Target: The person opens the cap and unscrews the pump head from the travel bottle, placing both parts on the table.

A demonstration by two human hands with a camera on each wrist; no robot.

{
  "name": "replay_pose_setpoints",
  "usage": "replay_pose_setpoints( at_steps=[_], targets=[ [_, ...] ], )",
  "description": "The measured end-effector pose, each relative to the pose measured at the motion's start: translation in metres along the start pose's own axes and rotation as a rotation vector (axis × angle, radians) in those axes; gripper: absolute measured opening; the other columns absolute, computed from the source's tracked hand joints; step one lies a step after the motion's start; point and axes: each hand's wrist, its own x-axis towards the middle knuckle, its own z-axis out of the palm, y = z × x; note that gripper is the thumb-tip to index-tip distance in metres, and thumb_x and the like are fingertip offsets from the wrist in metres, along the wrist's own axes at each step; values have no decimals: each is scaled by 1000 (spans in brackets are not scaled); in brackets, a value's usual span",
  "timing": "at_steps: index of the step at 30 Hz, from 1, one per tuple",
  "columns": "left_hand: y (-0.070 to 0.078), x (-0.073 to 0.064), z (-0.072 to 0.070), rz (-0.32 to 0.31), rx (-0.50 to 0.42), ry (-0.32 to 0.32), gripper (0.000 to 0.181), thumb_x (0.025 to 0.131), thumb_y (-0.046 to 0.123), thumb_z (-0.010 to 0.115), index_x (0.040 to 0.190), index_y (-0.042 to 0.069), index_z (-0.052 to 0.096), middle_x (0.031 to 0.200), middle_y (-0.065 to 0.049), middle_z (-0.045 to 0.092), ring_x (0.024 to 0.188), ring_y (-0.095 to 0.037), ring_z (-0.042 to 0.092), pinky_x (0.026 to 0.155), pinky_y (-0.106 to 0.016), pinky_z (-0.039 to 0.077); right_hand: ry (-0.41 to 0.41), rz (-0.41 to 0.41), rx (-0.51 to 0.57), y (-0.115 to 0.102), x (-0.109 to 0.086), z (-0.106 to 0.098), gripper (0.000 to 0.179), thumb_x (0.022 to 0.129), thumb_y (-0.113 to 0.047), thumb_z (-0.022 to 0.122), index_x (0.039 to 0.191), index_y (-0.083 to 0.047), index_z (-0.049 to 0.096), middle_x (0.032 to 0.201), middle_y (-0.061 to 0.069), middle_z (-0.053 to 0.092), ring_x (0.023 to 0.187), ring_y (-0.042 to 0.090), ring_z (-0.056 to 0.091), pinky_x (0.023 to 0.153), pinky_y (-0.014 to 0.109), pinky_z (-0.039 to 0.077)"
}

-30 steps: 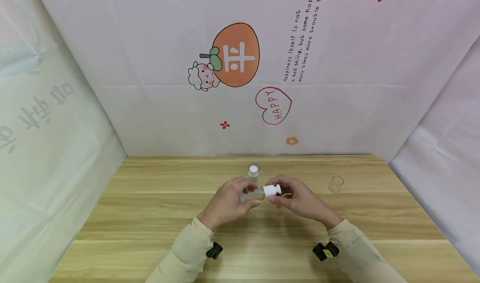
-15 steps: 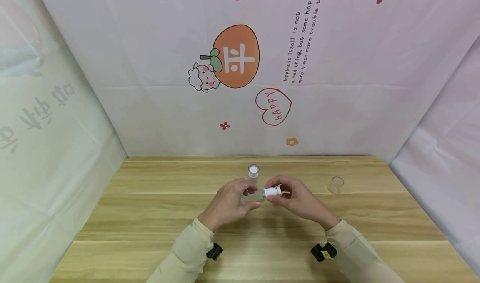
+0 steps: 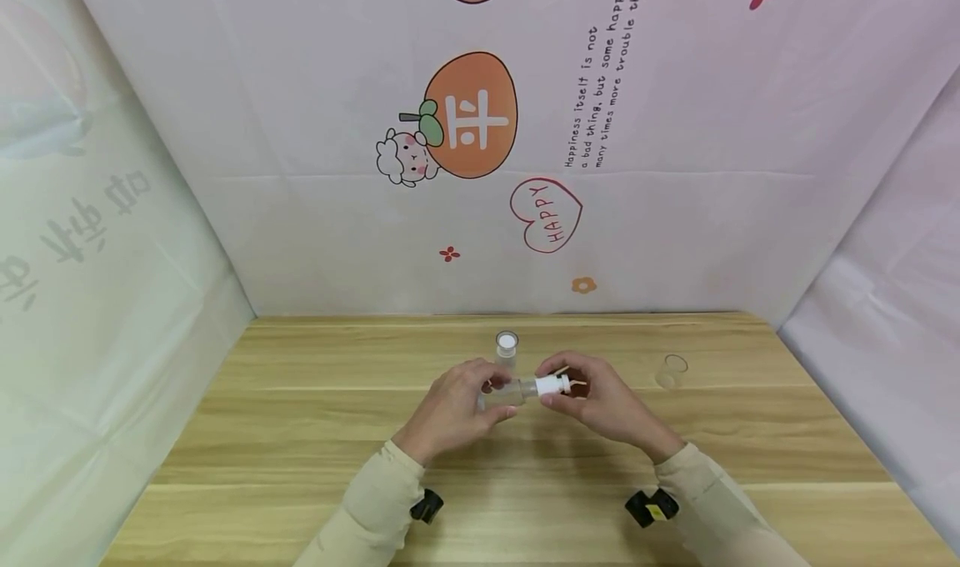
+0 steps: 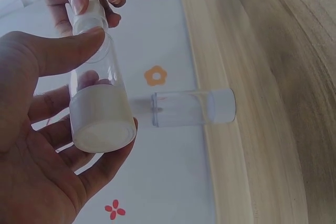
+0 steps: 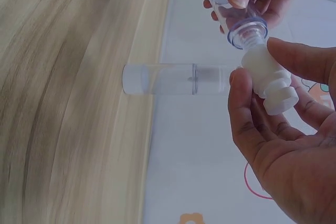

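Note:
My left hand [image 3: 453, 400] grips a clear bottle [image 4: 102, 111] with a white base, which lies nearly level above the table in the head view. At its neck, my right hand [image 3: 603, 396] pinches a white pump top [image 5: 265, 72] between thumb and fingers. A ribbed clear section shows between the pump top and the bottle's rim [image 5: 247, 31] in the right wrist view; whether the two parts still touch, I cannot tell. Just beyond the hands stands a second clear bottle [image 3: 507, 347], upright, with a white part inside.
A clear, cup-like cap [image 3: 671, 371] stands on the wooden table [image 3: 300, 467] to the right. A printed white backdrop [image 3: 337, 242] rises behind the table's far edge, with white sheets [image 3: 885, 300] at both sides.
The pump top has shifted slightly right with my right hand, and more of the clear section between it and the bottle shows. My left hand stays almost in place.

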Motion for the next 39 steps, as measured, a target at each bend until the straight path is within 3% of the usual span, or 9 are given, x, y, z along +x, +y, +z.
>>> replay_pose_setpoints(
  at_steps=[14, 23, 39],
  targets=[
    [-7, -4, -1, -9, -2, 20, 34, 86, 21, 84, 113, 6, 70, 105, -5, 70, 90, -20, 65, 77, -31, 53, 71, 8, -96, 15, -1, -12, 27, 91, -3, 76, 115, -5, 65, 116, 11, 65, 97, 23, 64, 80, 35, 57],
    [-7, -5, -1, -10, 12, 22, 34, 86, 23, 84, 113, 7, 70, 104, -5, 70, 89, -16, 64, 76, -30, 52, 128, 64, -183, 33, 3, -20, 32, 88, 1, 77, 117, -2, 65, 114, 16, 66, 105, 32, 63, 89, 48, 53],
    [-7, -5, -2, -15, 20, 16, 35, 86, 22, 84, 114, 5, 70, 103, -3, 70, 89, -18, 64, 76, -30, 52, 133, 106, -299, 75, 14, -29, 29, 86, 3, 78, 112, 7, 65, 109, 18, 67, 99, 37, 67, 86, 48, 55]
  ],
)
